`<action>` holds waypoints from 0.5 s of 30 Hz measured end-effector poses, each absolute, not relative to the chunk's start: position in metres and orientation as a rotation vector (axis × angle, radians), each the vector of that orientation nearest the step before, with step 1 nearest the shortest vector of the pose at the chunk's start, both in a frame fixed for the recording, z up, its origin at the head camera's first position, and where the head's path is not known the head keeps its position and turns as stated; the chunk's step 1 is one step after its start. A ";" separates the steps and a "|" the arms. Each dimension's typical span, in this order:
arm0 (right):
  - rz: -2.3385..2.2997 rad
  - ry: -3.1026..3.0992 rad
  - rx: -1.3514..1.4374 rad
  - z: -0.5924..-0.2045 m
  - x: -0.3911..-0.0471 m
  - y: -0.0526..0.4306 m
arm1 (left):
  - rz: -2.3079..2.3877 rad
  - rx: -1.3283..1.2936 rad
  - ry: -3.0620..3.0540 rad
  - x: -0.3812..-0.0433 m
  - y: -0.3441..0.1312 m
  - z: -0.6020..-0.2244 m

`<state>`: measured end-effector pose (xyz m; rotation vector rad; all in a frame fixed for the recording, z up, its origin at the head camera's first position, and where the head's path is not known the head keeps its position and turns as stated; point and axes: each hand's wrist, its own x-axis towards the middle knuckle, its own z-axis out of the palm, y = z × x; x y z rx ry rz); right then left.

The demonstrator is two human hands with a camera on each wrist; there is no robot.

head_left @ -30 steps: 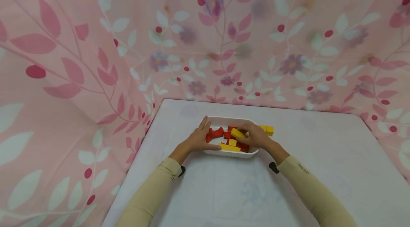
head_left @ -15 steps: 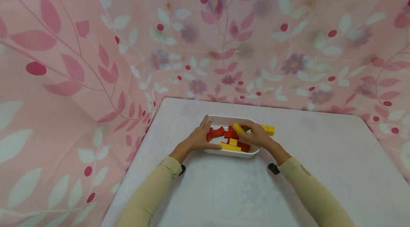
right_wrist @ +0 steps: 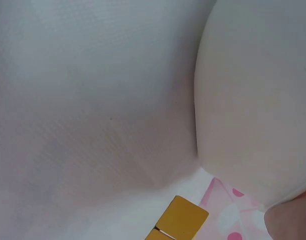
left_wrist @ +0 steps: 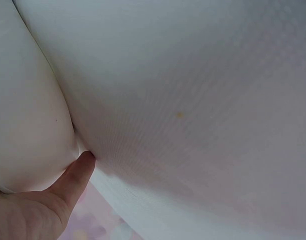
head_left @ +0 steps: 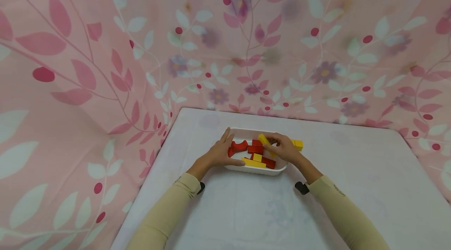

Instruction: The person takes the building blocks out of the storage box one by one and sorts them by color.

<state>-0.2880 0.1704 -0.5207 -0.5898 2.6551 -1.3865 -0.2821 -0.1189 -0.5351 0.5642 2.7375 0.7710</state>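
A white tray [head_left: 257, 170] with rounded corners holds red and yellow toy blocks. My left hand [head_left: 219, 154] spreads over the tray's left end, fingers extended toward the back and thumb reaching over the front rim. In the left wrist view one straight finger [left_wrist: 75, 177] lies against the tray's outer wall [left_wrist: 33, 125]. Over the tray's right part, my right hand [head_left: 286, 149] pinches a long yellow block [head_left: 263, 139], tilted up. Below it lie a red arch block [head_left: 240, 146], a red block [head_left: 255, 149], a small yellow block [head_left: 257, 157] and a long yellow block [head_left: 254, 163].
Yellow blocks [head_left: 298, 145] stand on the table just beyond the tray's right end, seen also as yellow squares [right_wrist: 180, 217] in the right wrist view. A white cloth covers the table [head_left: 246, 211]. A pink floral curtain [head_left: 282, 46] rises behind and at the left.
My right hand has turned the pinched yellow block from lying nearly flat to a steeper tilt and drawn it slightly right. The left hand stays at the tray.
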 end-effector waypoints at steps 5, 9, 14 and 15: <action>-1.361 2.690 -0.586 -0.515 -0.287 0.175 | 0.786 0.574 2.729 -0.283 -0.116 -0.534; -1.338 2.697 -0.591 -0.509 -0.285 0.178 | 0.793 0.569 2.733 -0.282 -0.116 -0.532; -1.364 2.649 -0.605 -0.507 -0.282 0.180 | 0.774 0.534 2.728 -0.281 -0.118 -0.534; -1.376 2.645 -0.604 -0.507 -0.282 0.180 | 0.769 0.532 2.729 -0.281 -0.118 -0.534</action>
